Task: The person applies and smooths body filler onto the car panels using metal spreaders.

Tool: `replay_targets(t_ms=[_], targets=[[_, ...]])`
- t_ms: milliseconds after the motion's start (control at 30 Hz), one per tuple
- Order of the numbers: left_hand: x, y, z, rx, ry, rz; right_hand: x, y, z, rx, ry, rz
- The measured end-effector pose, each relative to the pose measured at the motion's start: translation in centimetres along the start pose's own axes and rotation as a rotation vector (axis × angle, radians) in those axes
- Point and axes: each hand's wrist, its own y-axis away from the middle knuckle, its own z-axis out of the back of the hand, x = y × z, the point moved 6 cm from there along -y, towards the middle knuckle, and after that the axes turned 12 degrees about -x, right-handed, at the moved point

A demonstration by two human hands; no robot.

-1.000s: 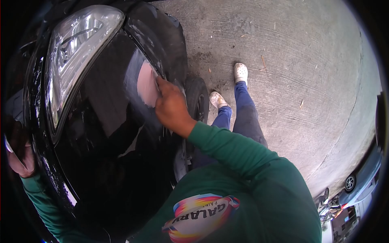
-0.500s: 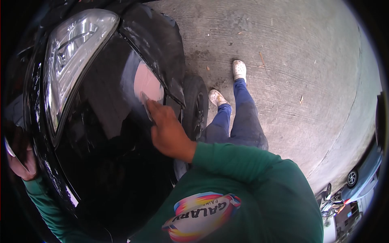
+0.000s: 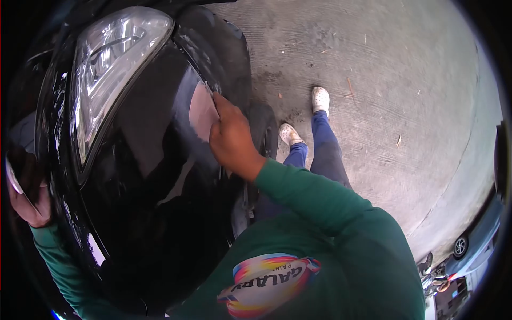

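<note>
My right hand (image 3: 234, 136) is closed on a thin flat spreader, mostly hidden by the fingers. It is at the right edge of a pink filler patch (image 3: 202, 112) on the black car panel (image 3: 133, 122). A dull grey area borders the patch. At the far left edge, my left hand (image 3: 33, 205) is closed around a thin flat piece with a pale, shiny edge (image 3: 14, 176), beside the car's front.
The clear headlight (image 3: 114, 69) lies above the panel, and a wheel (image 3: 265, 130) is behind my right hand. My feet in white clogs (image 3: 320, 100) stand on concrete floor (image 3: 394, 80). A blue car (image 3: 477, 240) and a motorcycle are at lower right.
My right hand has moved from the lower part of the pink patch up to its right edge, near its position one second ago. The view has shifted slightly. My left hand stays at the far left.
</note>
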Motion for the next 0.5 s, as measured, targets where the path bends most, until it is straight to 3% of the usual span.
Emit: replay_targets(t_ms=[67,200,267,300,467,500], targets=[[0.8,-0.4,0.3,-0.101,0.329,0.267,0.0,0.0,-0.8,-0.01,0.007,0.007],[0.7,-1.3,0.0,-0.081,0.503,0.308,-0.6,-0.1,-2.2,-0.064,0.026,0.059],[-1.6,-1.8,-2.5,0.475,1.131,0.465,-0.8,-0.2,-2.5,-0.056,0.038,0.066],[-1.8,-1.5,-2.7,0.472,1.132,0.466,-0.8,-0.3,-2.6,-0.053,0.049,0.071],[-1.6,0.2,-2.2,-0.295,0.416,0.414,-0.4,0.0,-3.3,0.02,0.025,-0.004],[-2.0,0.2,-2.6,-0.295,0.416,0.415,-0.5,0.1,-3.6,0.068,-0.014,-0.042]])
